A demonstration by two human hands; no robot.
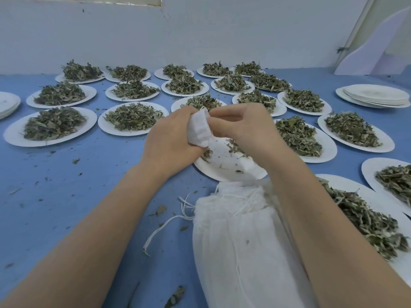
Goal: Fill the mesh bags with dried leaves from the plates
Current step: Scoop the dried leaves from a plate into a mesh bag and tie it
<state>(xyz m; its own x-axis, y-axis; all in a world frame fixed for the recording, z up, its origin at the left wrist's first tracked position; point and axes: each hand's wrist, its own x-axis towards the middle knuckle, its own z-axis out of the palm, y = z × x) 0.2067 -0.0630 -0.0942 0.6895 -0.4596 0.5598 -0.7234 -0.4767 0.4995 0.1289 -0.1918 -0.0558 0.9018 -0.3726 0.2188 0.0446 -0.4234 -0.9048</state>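
Loads left to do, judging by the spread: well over a dozen plates [50, 124] heaped with leaves [133, 116] across the blue tabletop [66, 185]. Only one plate [224, 167] nearly scraped clean, just crumbs and a few leaves on it, right under both hands. Left hand [169, 138] wrapped round a small mesh bag [200, 130], held just above that plate. Right hand [242, 127] pinching at the bag's mouth, fingers curled; can't tell if closing it or still stuffing. Pile of white bags [240, 236] with loose drawstrings nearest the camera. Empty plates stacked at far right [373, 95] and far left. So, early days.
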